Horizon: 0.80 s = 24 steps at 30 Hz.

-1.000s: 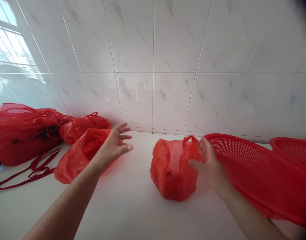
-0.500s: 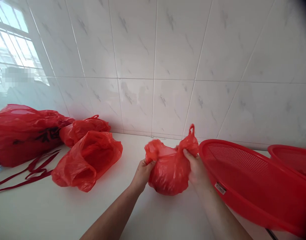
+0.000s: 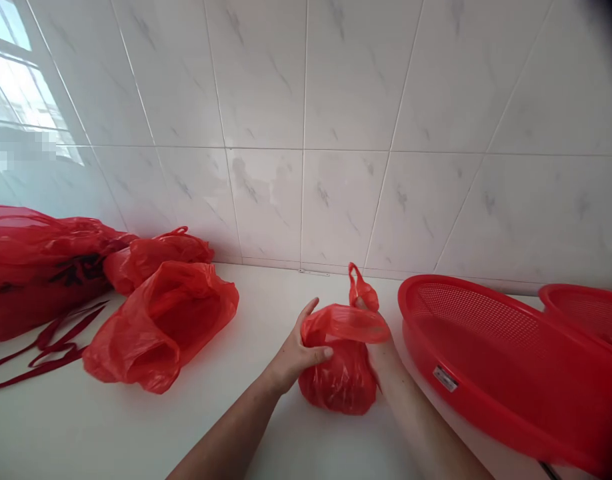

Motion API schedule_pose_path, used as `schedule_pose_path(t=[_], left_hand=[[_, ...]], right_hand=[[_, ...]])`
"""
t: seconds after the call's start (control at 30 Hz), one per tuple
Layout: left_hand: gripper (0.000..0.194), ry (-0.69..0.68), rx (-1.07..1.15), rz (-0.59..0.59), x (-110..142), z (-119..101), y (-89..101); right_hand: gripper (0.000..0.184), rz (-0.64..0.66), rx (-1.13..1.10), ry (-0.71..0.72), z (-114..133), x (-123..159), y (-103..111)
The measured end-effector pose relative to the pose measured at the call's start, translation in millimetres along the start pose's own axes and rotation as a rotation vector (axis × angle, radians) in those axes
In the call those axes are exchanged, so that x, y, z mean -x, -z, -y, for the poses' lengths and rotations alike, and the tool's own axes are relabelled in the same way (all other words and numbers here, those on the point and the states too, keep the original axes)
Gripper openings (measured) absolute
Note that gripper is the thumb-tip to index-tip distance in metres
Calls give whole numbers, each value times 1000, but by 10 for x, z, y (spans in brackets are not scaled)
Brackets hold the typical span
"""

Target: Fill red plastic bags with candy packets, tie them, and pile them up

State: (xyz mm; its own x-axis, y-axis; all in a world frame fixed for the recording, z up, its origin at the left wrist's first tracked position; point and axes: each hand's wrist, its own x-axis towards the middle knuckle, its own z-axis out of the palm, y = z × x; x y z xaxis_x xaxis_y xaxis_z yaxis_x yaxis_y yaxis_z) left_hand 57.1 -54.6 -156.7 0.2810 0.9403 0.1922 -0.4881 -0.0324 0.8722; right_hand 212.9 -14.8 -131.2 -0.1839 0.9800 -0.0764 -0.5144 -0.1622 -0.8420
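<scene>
A small red plastic bag stands on the white counter in front of me, its mouth pulled open. My left hand pinches the left rim of the bag between thumb and fingers. My right hand is mostly hidden behind the bag's right side and grips the rim below the upright handle loop. What lies inside the bag is not visible.
A red mesh basket sits right beside the bag, with a second red basket behind it. Left on the counter lie an open red bag, a knotted one, a large printed red bag and loose red straps. A tiled wall stands behind.
My left hand left the bag on the left and came over to the small bag. Both hands gathered it, then pulled its mouth open.
</scene>
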Motion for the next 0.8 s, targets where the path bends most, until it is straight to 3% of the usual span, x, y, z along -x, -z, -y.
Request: schedule_pose_path(t=[0.1,0.17,0.27,0.33,0.47,0.63,0.73,0.8], left_hand=[[38,65,110,-38,-5,13,-32],[22,81,247,-165,-26,61,-10],[22,98,447,-394,-53,130,71],[22,137,510,-449,-62,155,120],[22,154,548,-485,-76,189,141],[23,126,492,-517,-81,232,98],[27,76,437,-446,-63,218,52],[30,41,376,-358,-54,195,12]], right_hand=[[43,91,-23,-58,-50,32,-5],[46,165,-136,-78,-49,35,35],[28,281,-249,-40,-25,37,122],[29,371,-137,13,-22,61,162],[71,449,145,-2,-65,160,144],[42,435,356,-39,-78,209,13],[69,380,422,-39,-76,197,-48],[59,396,449,-37,-85,197,-78]])
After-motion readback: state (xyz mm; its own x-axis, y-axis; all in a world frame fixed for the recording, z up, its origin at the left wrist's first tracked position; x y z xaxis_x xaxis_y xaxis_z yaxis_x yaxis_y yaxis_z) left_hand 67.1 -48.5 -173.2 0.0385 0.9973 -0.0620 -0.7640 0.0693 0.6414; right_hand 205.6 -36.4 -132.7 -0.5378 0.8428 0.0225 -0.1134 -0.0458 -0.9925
